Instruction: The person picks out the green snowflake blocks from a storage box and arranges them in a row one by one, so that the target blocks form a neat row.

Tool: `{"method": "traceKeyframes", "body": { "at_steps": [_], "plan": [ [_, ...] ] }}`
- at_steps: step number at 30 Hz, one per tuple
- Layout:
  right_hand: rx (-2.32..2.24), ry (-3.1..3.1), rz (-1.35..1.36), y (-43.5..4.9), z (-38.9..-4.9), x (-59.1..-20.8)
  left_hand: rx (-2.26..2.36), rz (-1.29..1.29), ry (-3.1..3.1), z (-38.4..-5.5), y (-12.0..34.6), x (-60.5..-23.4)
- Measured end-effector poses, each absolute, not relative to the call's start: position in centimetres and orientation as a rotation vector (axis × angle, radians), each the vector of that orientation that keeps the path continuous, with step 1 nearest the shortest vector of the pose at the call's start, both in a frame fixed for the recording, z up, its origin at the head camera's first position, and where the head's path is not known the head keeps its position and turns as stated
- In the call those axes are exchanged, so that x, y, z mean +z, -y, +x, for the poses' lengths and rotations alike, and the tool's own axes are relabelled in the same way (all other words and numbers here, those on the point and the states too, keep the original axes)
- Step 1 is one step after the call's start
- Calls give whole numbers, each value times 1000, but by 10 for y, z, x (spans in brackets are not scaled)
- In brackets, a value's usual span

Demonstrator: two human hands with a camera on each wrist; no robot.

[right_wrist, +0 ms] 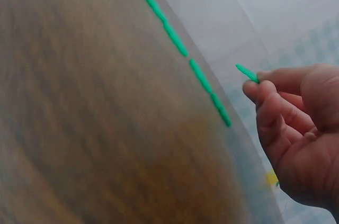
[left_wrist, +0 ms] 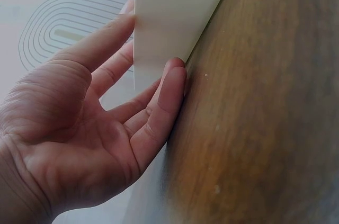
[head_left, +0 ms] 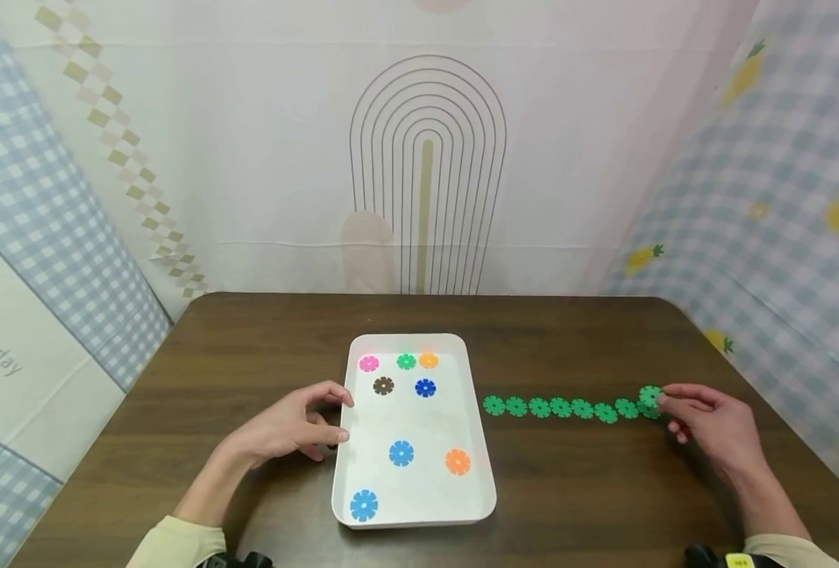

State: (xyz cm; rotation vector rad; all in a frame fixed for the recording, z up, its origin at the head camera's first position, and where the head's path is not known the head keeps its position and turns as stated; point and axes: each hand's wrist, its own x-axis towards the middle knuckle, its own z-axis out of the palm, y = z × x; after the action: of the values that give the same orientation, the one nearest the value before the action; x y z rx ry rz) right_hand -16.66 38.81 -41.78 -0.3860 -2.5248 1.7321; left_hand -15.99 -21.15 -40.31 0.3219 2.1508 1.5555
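My right hand point(head_left: 719, 426) pinches a green notched plastic disc point(head_left: 650, 396) between thumb and fingers. It hovers over the right end of a row of several flat green discs point(head_left: 560, 407) on the table. In the right wrist view the pinched disc point(right_wrist: 247, 72) is seen edge-on, apart from the row point(right_wrist: 169, 30). My left hand point(head_left: 288, 424) holds the left edge of a white tray point(head_left: 370, 422). The left wrist view has the thumb at the rim and a fingertip against the tray's outer wall point(left_wrist: 164, 17); some fingers are partly hidden behind the tray.
Loose notched discs lie in the tray: pink point(head_left: 369, 364), green point(head_left: 406, 361), yellow-orange point(head_left: 428, 360), brown point(head_left: 383, 386), dark blue point(head_left: 425, 387), orange point(head_left: 458, 462) and two light blue point(head_left: 401, 453). The brown wooden table point(head_left: 270, 339) ends at printed cloth point(head_left: 270, 158) behind and at both sides.
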Motion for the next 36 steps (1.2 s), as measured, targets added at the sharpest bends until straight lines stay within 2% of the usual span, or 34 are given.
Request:
{"method": "traceKeyframes", "body": {
  "at_steps": [12, 36],
  "plan": [
    [1575, 2392, -621, -399, -166, -426, 1547, 319, -2159, -161, 212, -401],
    [1300, 2608, -719, -404, -164, -432, 1542, 318, -2156, -161, 212, -405]
  ]
}}
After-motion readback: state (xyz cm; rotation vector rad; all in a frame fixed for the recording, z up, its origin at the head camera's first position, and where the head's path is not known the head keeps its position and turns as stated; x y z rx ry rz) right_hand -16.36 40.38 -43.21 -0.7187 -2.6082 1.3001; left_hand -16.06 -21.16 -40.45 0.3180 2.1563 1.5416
